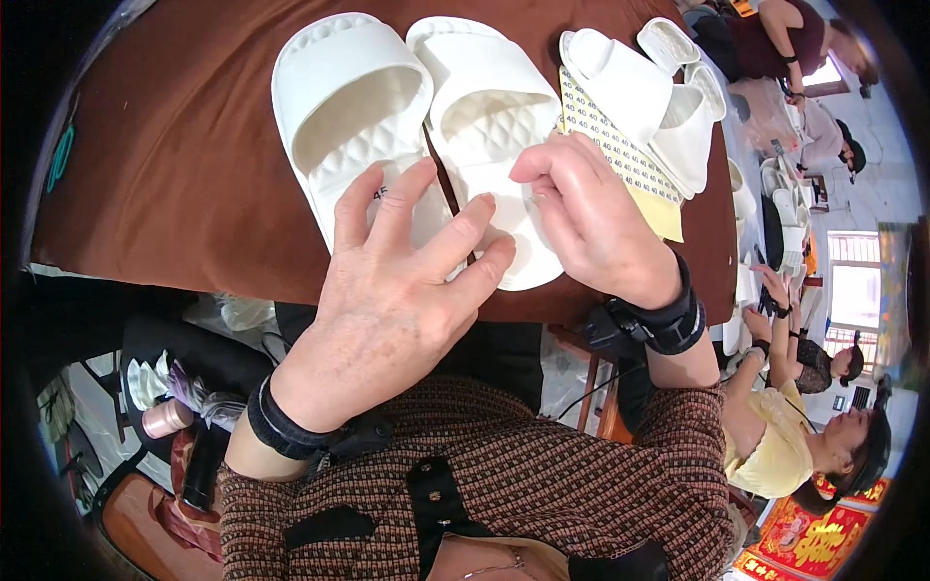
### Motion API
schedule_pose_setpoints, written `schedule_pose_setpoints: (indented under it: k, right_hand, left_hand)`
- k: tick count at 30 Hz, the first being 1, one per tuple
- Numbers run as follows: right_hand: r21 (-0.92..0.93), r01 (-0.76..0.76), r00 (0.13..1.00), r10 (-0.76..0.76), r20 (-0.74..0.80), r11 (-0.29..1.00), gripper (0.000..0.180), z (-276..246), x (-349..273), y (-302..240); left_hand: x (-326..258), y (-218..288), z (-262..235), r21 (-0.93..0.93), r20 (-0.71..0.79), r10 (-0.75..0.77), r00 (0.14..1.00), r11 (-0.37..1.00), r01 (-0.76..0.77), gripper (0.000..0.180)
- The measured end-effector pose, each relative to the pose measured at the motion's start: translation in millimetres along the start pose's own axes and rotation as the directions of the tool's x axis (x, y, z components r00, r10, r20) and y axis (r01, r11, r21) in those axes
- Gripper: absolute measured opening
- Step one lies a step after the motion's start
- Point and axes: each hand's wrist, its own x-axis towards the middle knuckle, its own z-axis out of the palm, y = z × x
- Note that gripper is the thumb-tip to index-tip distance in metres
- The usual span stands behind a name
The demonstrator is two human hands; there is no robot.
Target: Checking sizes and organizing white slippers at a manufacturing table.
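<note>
Two white slide slippers lie side by side in front of me, the left slipper (354,44) and the right slipper (465,53), straps at the far end and heels toward me. Fingers spread, my left hand (387,300) rests over both heels, and a small dark print shows beside its fingertips on the left insole. Above the right slipper's heel, my right hand (605,228) is closed in a pinch of thumb and forefinger; what it holds, if anything, cannot be made out. A yellow sheet of small printed labels (664,218) lies just beyond that hand, partly under other slippers.
More white slippers (620,92) are piled at the table's right end. Brown cloth (184,184) covers the table. At lower left, a dark seat holds a pink cylinder (167,418) and wrapped items. Several people sit working to the right, one in a yellow top (775,450).
</note>
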Motion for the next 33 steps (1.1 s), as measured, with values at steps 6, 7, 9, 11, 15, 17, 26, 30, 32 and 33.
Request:
schedule_pose_setpoints:
  k: [6,7,9,11,15,17,26,30,32,33]
  right_hand:
    - [0.123,-0.129,0.991,0.130,-0.002,0.984,0.017,-20,2,-10]
    - [0.151,-0.124,0.992,0.126,-0.007,0.981,0.016,-23,4,-11]
    - [0.141,-0.091,0.996,0.089,0.024,0.986,0.016,-23,10,-12]
    - [0.130,-0.056,0.997,0.049,0.056,0.990,0.017,-22,16,-12]
    - [0.071,-0.014,0.990,0.004,0.141,0.997,0.021,-17,27,-8]
    - [0.044,0.024,0.987,-0.031,0.158,0.999,0.022,-15,30,-7]
    - [0.017,0.051,0.984,-0.054,0.168,0.999,0.022,-9,35,-2]
    - [0.018,0.060,0.987,-0.061,0.149,0.998,0.022,-7,34,-2]
    - [0.012,0.063,0.987,-0.064,0.146,0.998,0.023,-7,34,-2]
    - [0.016,0.057,0.988,-0.059,0.143,0.998,0.023,-7,33,-3]
  left_hand:
    - [-1,0,-1,-0.002,0.003,0.002,1.000,1.000,-0.002,0.045]
    - [-1,0,-1,0.001,0.009,0.001,1.000,1.000,-0.001,0.046]
    - [-1,0,-2,-0.004,0.011,0.002,1.000,1.000,-0.002,0.046]
    - [-1,-1,-2,-0.007,0.011,0.004,1.000,1.000,-0.004,0.047]
    - [-2,-1,0,-0.009,0.002,0.008,1.000,1.000,-0.008,0.050]
    - [-2,-1,0,-0.012,0.002,0.006,1.000,1.000,-0.006,0.051]
    - [-3,-2,4,0.002,-0.011,0.006,1.000,1.000,-0.006,0.048]
    - [-3,-2,4,-0.008,-0.016,0.004,1.000,1.000,-0.004,0.048]
    - [-3,-1,4,-0.010,-0.017,0.004,1.000,1.000,-0.004,0.047]
    - [-3,-1,4,-0.013,-0.017,0.004,1.000,1.000,-0.005,0.047]
